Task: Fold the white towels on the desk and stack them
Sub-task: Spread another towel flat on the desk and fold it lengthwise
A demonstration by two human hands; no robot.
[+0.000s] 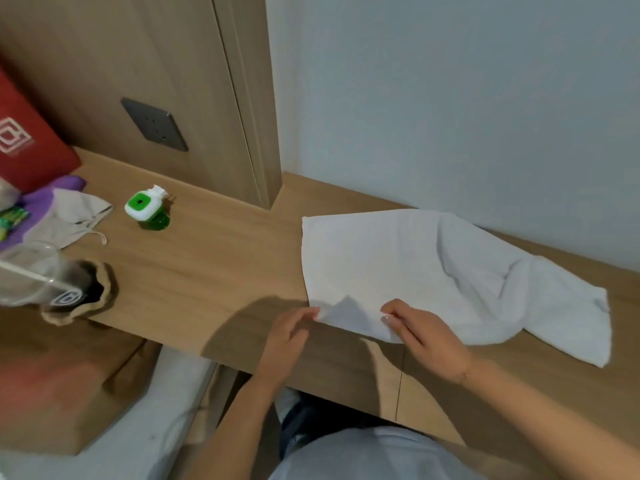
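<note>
A white towel (415,268) lies spread on the wooden desk (214,265), flat on its left half and rumpled toward the right, where a flap trails to the desk's front. Its near-left corner is turned up a little. My left hand (287,337) pinches that corner at the towel's near edge. My right hand (426,334) grips the same near edge a short way to the right, fingers curled over the cloth. Only this one towel is in view.
A green and white plug-in device (147,207) stands left of the towel. Further left are a beige drawstring pouch (74,216), purple cloth, a red box (24,140), a clear plastic container (31,271) and a brown bag (86,292). A wall socket (154,124) sits above. The white wall backs the desk.
</note>
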